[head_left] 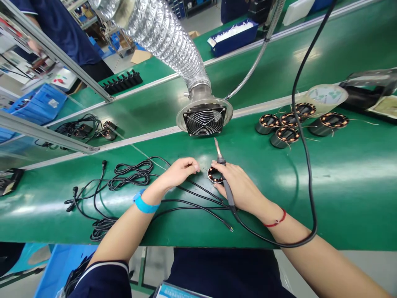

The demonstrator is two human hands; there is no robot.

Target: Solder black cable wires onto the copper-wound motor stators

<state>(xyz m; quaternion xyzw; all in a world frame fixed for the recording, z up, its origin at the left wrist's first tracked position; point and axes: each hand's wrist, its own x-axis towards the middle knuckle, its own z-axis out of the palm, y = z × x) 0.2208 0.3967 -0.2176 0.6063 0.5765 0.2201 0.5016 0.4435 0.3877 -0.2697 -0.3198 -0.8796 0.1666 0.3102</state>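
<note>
My right hand (242,186) holds a soldering iron (228,193), its metal tip pointing away from me toward the fan. The same hand's fingers rest around a motor stator (211,175) with copper windings, partly hidden behind the hand. Just left of the stator, my left hand (181,171) has thumb and fingers pinched together. Whatever lies in that pinch is too small to make out. Black cables (192,203) run beneath my left wrist, and one stripped end with fine wires (231,229) lies below the iron's handle.
A fume fan (205,121) on a silver duct (182,54) hangs ahead. Several stators (284,137) stand at the right near a tape roll (325,97). Coiled cables (132,171) lie at left. The iron's cord (307,157) loops over my right forearm. A person (71,37) stands across the bench.
</note>
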